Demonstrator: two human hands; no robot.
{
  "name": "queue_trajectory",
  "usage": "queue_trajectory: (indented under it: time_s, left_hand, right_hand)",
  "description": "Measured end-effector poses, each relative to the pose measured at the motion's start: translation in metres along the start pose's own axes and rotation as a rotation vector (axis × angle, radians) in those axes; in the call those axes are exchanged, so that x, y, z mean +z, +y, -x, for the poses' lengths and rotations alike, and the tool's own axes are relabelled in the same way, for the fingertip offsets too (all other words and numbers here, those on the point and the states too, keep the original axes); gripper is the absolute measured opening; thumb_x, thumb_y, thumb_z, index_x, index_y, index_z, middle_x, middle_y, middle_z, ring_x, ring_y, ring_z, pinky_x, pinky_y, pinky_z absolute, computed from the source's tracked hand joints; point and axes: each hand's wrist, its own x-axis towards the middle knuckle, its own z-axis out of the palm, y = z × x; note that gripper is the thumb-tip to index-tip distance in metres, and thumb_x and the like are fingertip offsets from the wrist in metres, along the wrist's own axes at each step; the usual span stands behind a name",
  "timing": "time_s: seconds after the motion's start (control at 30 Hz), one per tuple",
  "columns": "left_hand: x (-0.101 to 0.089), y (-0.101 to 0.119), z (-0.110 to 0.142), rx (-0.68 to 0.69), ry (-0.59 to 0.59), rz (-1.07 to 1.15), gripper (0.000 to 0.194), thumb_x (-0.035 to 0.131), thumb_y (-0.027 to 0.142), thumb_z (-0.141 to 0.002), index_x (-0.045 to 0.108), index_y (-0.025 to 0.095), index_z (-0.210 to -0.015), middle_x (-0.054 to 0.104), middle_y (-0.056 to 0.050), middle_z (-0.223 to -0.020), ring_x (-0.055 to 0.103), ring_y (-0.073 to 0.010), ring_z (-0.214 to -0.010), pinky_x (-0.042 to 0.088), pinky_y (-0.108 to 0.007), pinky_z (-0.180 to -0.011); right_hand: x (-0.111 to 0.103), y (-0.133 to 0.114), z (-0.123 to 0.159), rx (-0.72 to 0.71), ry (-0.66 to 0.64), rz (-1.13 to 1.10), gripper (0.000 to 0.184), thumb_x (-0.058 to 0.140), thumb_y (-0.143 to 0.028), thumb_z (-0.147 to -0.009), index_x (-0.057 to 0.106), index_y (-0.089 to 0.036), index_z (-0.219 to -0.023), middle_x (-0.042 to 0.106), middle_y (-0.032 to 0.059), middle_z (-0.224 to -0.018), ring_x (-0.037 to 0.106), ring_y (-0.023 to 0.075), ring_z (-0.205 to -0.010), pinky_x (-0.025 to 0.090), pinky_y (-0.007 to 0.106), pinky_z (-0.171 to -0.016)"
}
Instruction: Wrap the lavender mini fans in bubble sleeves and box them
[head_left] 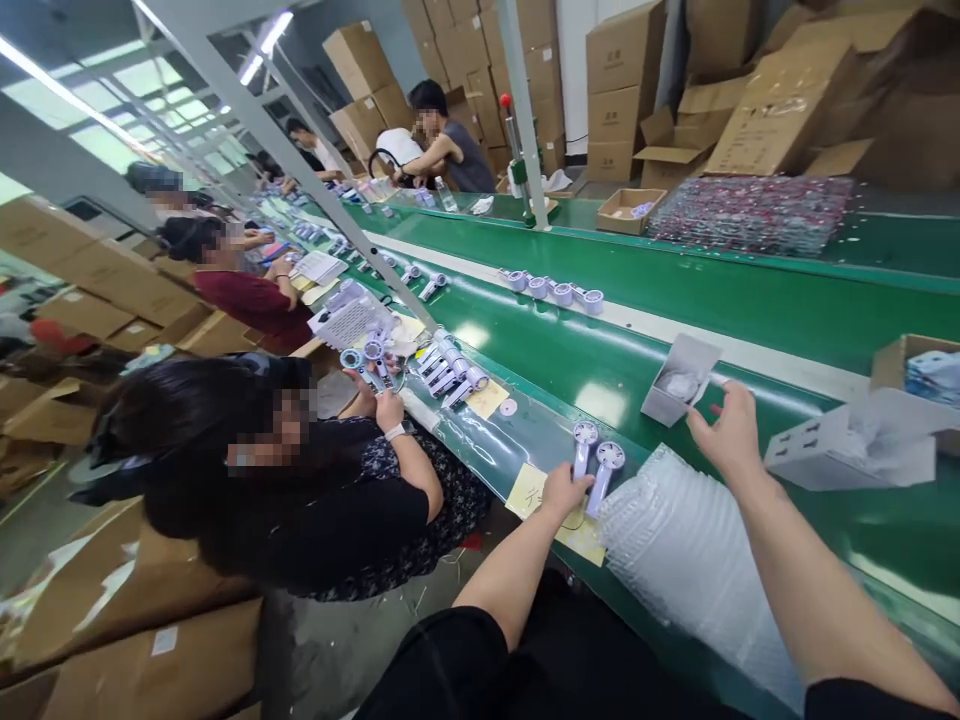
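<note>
My left hand (564,494) is closed round the handle of a lilac handheld fan (584,436) at the table's near edge. Just right of it lies a second handheld fan (609,460), close against my fingers. My right hand (726,428) reaches over the green belt, thumb and fingers apart. Its tips are beside a small white box (667,388), open, with clear plastic inside; whether they touch it I cannot tell. Between my arms lies a stack of bubble-wrap bags (675,540). Yellow paper (529,488) lies under and beside my left hand.
Another open white box (817,455) stands on the belt at right, near a carton (892,362). Several fans (562,293) lie across the belt. At left a co-worker in black (352,480) handles fans beside a row of fans (450,370). A slanted metal post (315,190) crosses overhead.
</note>
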Motion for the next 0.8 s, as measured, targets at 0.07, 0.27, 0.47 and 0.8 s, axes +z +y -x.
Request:
queue_trajectory:
  time_s: [0.07,0.27,0.47,0.8]
  left_hand:
    - [-0.002,0.000,0.002,0.014,0.024,0.096,0.023,0.068,0.034,-0.067,0.055,0.016,-0.067,0.060,-0.006,-0.071,0.058,-0.0235,-0.082,0.042,-0.030,-0.072]
    - [-0.016,0.015,0.042,0.101,-0.228,0.361,0.039,0.049,0.053,-0.079,0.052,0.016,-0.068,0.050,0.000,-0.059,0.050,-0.0123,-0.053,0.040,-0.023,-0.050]
    - [0.031,0.026,0.138,0.112,-1.052,0.490,0.051,0.054,0.063,-0.073,0.056,0.012,-0.074,0.053,-0.003,-0.062,0.050,-0.0124,-0.054,0.043,-0.025,-0.050]
    - [0.145,0.066,0.169,1.430,-0.764,-0.827,0.018,0.054,0.009,-0.075,0.064,0.006,-0.090,0.057,-0.020,-0.102,0.045,-0.0299,-0.105,0.036,-0.040,-0.087]
  right_hand:
    - [-0.006,-0.017,0.041,0.158,-0.044,-0.212,0.047,0.060,-0.040,-0.072,0.049,-0.017,-0.112,0.056,0.0131,-0.109,0.058,0.0250,-0.095,0.049,0.043,-0.080]
    - [-0.014,-0.045,0.169,0.805,-0.281,-0.877,0.035,0.070,-0.044,-0.069,0.057,-0.021,-0.091,0.066,0.0067,-0.089,0.064,0.0190,-0.079,0.051,0.031,-0.068]
    - [-0.023,-0.058,0.246,0.940,0.066,-1.290,0.037,0.062,-0.048,-0.074,0.061,-0.021,-0.099,0.069,0.0086,-0.094,0.064,0.0253,-0.091,0.053,0.042,-0.077]
    - [-0.102,-0.022,0.409,1.180,0.488,-1.034,0.034,0.076,-0.028,-0.065,0.059,-0.025,-0.094,0.064,-0.0033,-0.071,0.063,0.0150,-0.059,0.055,0.027,-0.055]
